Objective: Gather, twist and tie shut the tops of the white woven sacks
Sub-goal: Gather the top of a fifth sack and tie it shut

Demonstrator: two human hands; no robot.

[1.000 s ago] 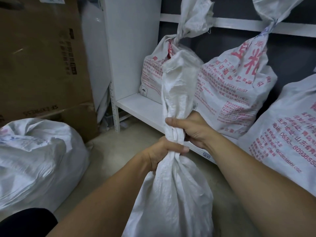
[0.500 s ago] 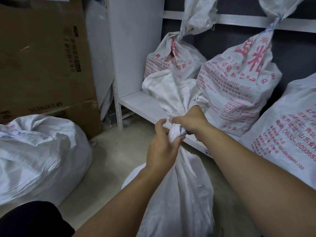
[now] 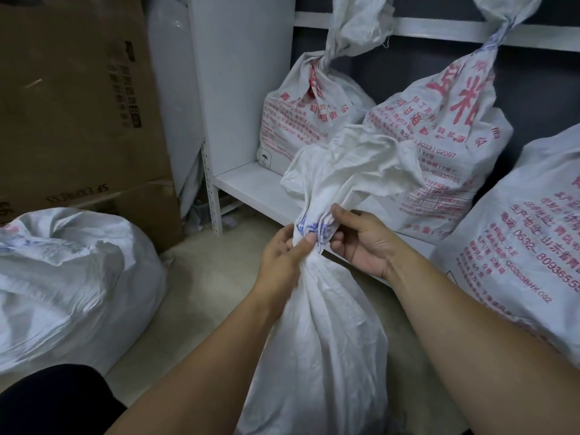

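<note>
1. The sack (image 3: 317,340) is standing on the floor (image 3: 204,277) just in front of the shelf (image 3: 248,183).
2. The left hand (image 3: 282,255) is pinching its twisted neck.
3. The right hand (image 3: 364,243) is gripping the same neck, fingers curled.

Looking forward and down from head height through one wide-angle lens, serving as the sole view. Hanging close over the sack (image 3: 317,340) at centre, near enough to be showing creases and print. Taking in both forearms (image 3: 204,372) at 5 and 7 o'clock, ending in the left hand (image 3: 282,262) and right hand (image 3: 367,246), both gripping the twisted neck (image 3: 314,229) just above the middle. Facing the shelf (image 3: 248,183) crossing from 12 toward 3 o'clock, with tied sacks (image 3: 445,146) standing on it farther off. Catching a box (image 3: 78,105) at 10 o'clock, a second sack (image 3: 69,284) at 8 o'clock, and floor (image 3: 204,277) between them.
</note>
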